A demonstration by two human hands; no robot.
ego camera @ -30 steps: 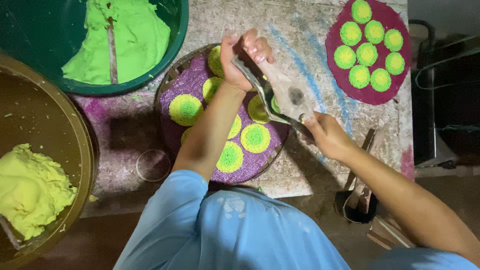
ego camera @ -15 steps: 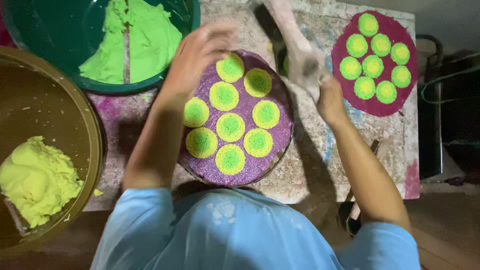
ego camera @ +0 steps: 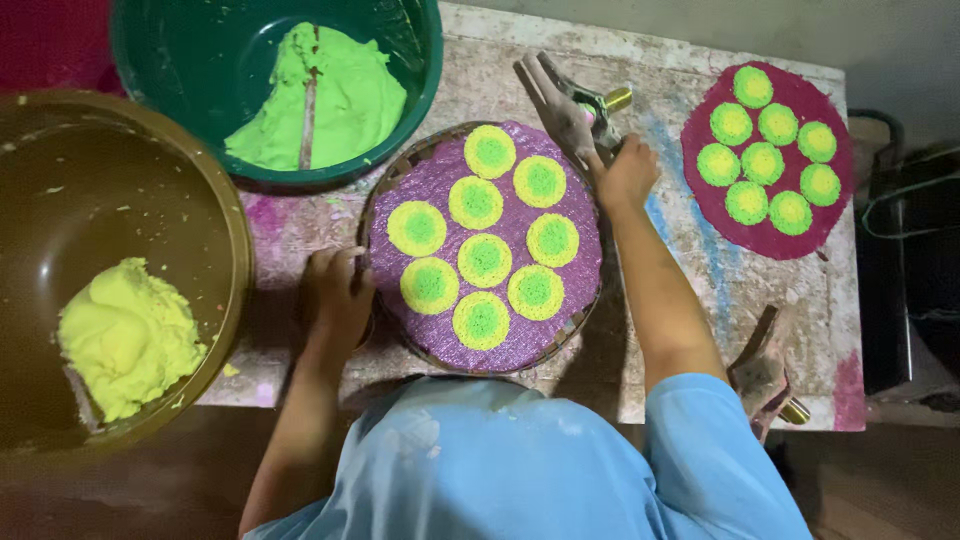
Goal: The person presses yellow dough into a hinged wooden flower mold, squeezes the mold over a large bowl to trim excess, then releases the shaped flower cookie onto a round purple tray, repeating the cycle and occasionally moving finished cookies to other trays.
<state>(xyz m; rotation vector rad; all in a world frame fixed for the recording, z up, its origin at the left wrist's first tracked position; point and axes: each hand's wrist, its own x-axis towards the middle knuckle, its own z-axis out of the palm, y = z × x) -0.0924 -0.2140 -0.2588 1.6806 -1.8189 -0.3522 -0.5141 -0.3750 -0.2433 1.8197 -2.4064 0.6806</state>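
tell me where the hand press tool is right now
In the head view, the press tool lies on the table under the right hand, beside the purple tray's upper right edge.

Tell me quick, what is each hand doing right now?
Left hand: curled on the rim of the round tray with the purple mat.
Right hand: closed on the handled press tool on the table.

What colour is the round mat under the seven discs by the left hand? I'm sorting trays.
Purple mat, best in the head view; left hand touches its edge.
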